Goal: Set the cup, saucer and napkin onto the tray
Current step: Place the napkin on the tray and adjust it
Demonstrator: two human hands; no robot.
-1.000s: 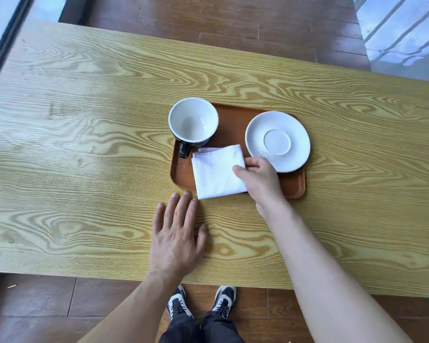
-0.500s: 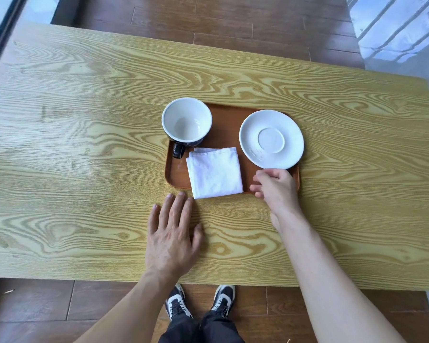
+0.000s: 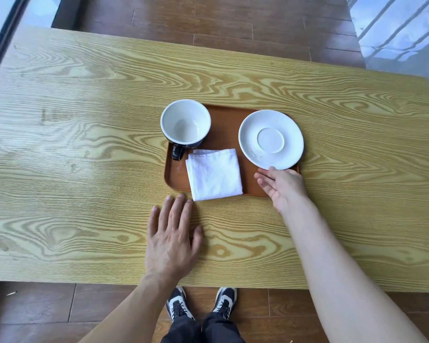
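A brown tray lies in the middle of the wooden table. On its left end stands an empty cup, white inside and dark outside, its handle toward me. A folded white napkin lies on the tray's near half, its near edge overhanging the rim. A white saucer rests on the right end. My right hand is at the tray's near right corner, palm turned up, fingers apart, fingertips touching the saucer's near rim. My left hand lies flat on the table just in front of the tray.
The light wooden table fills the view, its near edge close to my body. Dark wood flooring lies beyond and below it. My shoes show under the near edge. A glass wall runs along the left, and a bright patch sits at the far right.
My right hand let go of the napkin, drew back to the tray's near right corner and turned palm up by the saucer's rim. My left hand stayed flat.
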